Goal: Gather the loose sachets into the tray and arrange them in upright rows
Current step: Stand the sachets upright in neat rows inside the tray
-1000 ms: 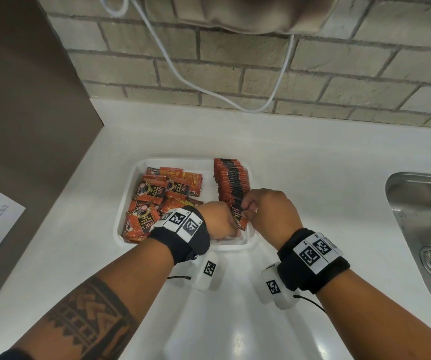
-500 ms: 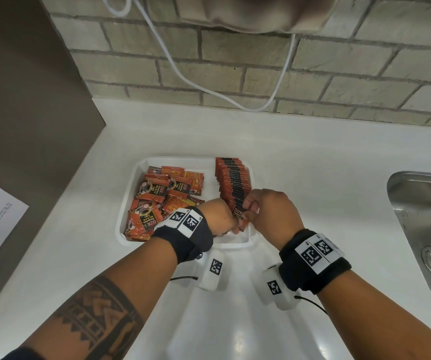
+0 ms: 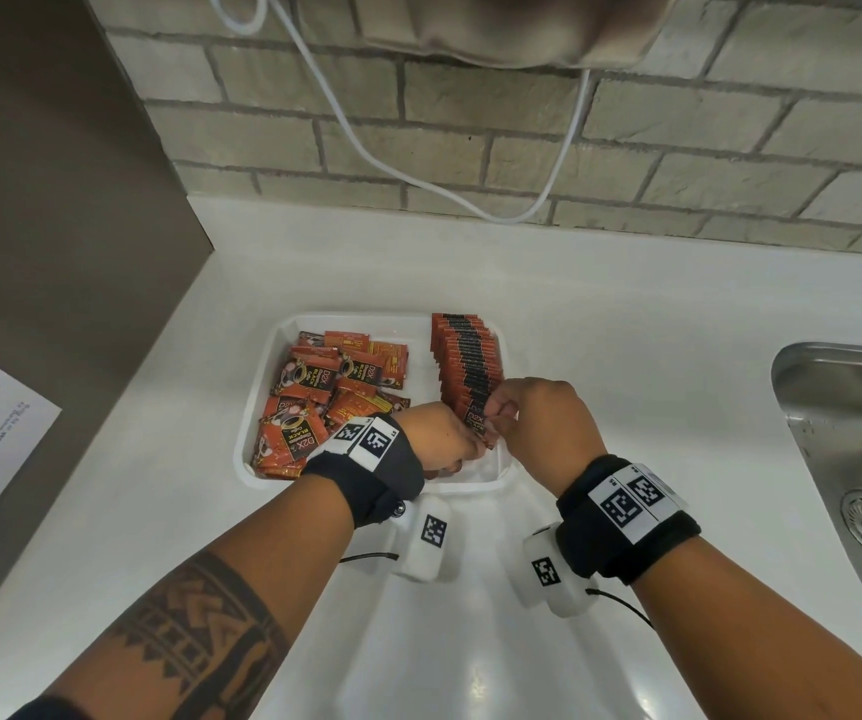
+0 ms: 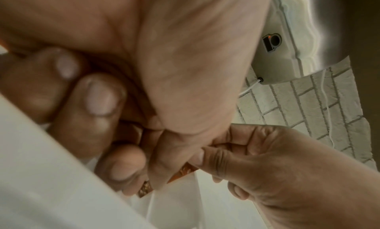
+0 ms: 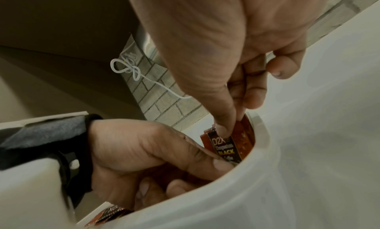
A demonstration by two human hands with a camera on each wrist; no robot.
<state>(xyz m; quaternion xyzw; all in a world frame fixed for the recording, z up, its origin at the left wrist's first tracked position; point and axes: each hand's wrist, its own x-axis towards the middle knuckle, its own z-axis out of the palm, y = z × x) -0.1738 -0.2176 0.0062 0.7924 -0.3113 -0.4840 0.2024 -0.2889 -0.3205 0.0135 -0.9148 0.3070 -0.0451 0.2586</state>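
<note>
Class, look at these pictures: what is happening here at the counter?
A person is sorting coffee sachets in a white tray on the counter. An upright row of sachets stands along the tray's right side; a loose pile of sachets lies flat on its left. The right hand pinches the nearest sachet at the row's near end, while the left hand steadies it from below.

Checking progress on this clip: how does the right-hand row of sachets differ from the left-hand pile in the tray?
The row stands on edge, tightly packed along the tray's right side; the pile lies flat and jumbled on the left. The row shows mostly top edges; the pile shows printed faces. Both hands work at the row's near end; neither touches the pile. Both are the same orange-and-black sachets.
</note>
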